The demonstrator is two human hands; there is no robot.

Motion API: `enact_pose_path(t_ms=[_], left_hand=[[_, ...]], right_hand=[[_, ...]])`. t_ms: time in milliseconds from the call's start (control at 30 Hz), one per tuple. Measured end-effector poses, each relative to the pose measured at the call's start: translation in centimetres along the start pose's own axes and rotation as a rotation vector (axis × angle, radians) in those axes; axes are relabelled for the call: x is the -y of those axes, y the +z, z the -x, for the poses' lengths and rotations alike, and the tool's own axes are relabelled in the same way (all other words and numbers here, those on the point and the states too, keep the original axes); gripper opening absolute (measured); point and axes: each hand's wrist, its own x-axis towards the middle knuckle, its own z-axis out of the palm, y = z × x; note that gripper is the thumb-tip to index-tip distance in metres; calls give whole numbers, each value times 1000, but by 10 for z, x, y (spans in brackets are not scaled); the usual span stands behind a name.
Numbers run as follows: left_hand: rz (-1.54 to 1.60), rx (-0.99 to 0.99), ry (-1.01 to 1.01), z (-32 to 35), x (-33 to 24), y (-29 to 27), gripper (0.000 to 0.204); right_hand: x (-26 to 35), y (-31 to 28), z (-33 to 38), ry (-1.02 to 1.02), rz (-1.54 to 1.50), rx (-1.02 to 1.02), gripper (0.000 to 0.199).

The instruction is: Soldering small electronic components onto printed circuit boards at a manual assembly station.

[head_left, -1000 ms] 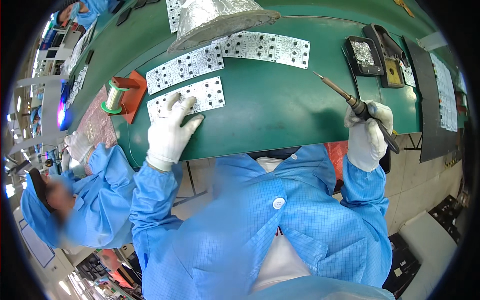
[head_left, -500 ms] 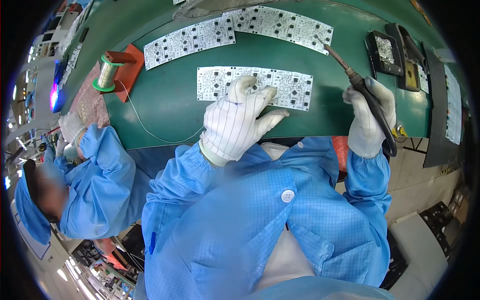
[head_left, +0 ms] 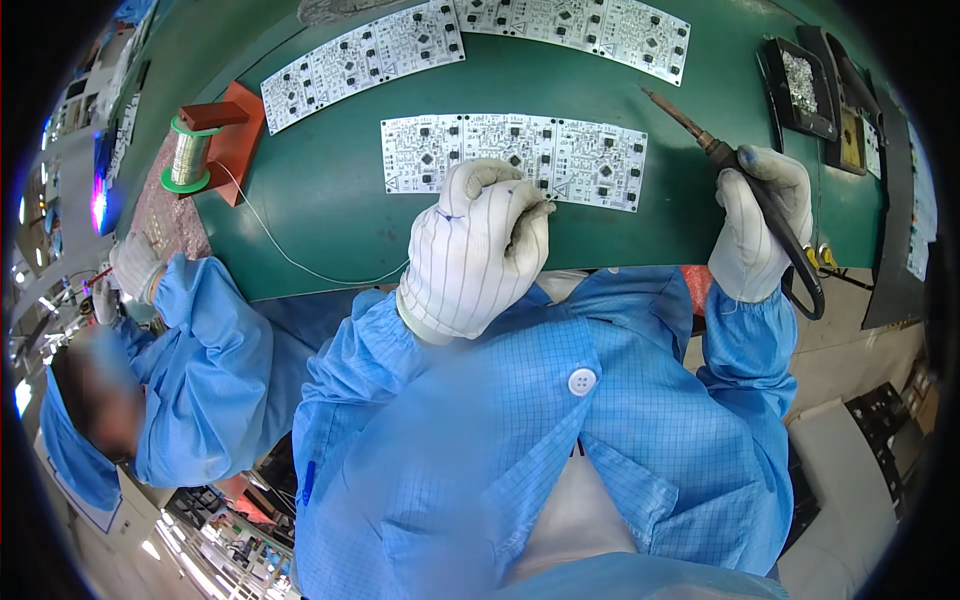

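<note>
My left hand (head_left: pixel 478 245), in a striped white glove, is closed at the near edge of a white circuit board panel (head_left: pixel 600 160). Its thumb and forefinger pinch together on solder wire (head_left: pixel 330 281), which runs from a spool (head_left: pixel 190 155) and disappears behind the hand; a tiny tip shows at the fingertips. My gloved right hand (head_left: pixel 760 215) grips a soldering iron (head_left: pixel 765 205) by its dark handle. The iron's tip points up and left, above the bare green mat and right of the panel, touching nothing.
Two more board panels (head_left: pixel 365 60) lie farther back. The spool sits on a red-orange stand (head_left: pixel 238 135). A dark tray of small metal parts (head_left: pixel 800 85) and an iron holder (head_left: pixel 850 140) stand at the right. A co-worker (head_left: pixel 200 370) in blue sits at the left.
My left hand's fingers have curled from spread over the panel to a pinch at its near edge. The view has shifted slightly; the right hand still holds the iron, its tip now away from the far panel.
</note>
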Motion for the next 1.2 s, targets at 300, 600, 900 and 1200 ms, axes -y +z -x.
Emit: enact_pose_path(t_ms=[300, 600, 900, 1200], left_hand=[[35, 40, -20, 8, -1, 0, 15], [25, 51, 48, 9, 5, 1, 17], [49, 45, 41, 12, 6, -4, 15], [-126, -118, -20, 16, 23, -21, 14]], right_hand=[[-5, -9, 1, -19, -30, 124, 21], [-16, -16, 1, -300, 54, 198, 21], [-3, -4, 15, -518, 5, 409, 23], [0, 3, 28, -669, 87, 383, 29]])
